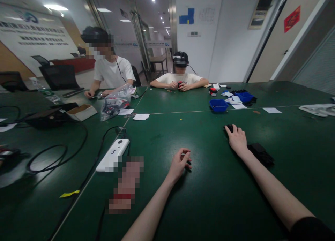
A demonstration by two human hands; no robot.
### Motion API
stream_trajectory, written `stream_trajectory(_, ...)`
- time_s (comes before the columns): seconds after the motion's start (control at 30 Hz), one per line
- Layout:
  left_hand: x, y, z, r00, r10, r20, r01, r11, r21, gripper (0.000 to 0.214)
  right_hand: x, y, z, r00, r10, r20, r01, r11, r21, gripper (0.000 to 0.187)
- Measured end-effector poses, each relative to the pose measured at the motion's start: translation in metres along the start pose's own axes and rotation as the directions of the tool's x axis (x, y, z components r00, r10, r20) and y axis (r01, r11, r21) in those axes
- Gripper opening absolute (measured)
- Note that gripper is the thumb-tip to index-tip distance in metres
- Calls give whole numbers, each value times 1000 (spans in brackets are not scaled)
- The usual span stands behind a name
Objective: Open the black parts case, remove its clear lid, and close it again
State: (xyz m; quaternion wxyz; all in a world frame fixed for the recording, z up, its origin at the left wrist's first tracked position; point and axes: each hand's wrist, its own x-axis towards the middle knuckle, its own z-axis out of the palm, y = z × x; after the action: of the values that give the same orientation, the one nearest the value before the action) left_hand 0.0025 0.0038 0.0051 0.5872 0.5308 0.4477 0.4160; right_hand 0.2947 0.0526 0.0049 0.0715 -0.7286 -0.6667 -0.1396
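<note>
My left hand is just above or on the green table, near its middle. Its fingers curl loosely with gaps between them, and nothing shows in them. Further forward and to the right, my right hand has its fingers closed over a small black object. Most of that object is covered by the fingers, so its kind is unclear. Beside my right wrist lies a dark folded bundle, partly behind the forearm.
A white power bank marked 5 and a black cable lie left. Blue trays stand beyond my right hand. A clear plastic bag and an open box are at the far left. Two people sit across the table.
</note>
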Motion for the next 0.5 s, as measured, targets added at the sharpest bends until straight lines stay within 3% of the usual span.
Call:
stream_trajectory(0.17, -1, 1, 0, 1000, -18, 15, 18, 1000, 4, 38, 0, -4, -2, 999, -11, 48, 10, 1000, 22, 50)
stream_trajectory(0.33, 0, 0, 0, 1000, 4, 4, -4, 1000, 7, 37, -17, -7, -19, 1000, -14, 13, 14, 1000, 11, 49)
stream_trajectory(0.5, 0, -1, 0, 1000, -5, 25, 4, 1000, 19, 35, -43, 16, -42, 990, 133, 37, -133, 991, -23, 57)
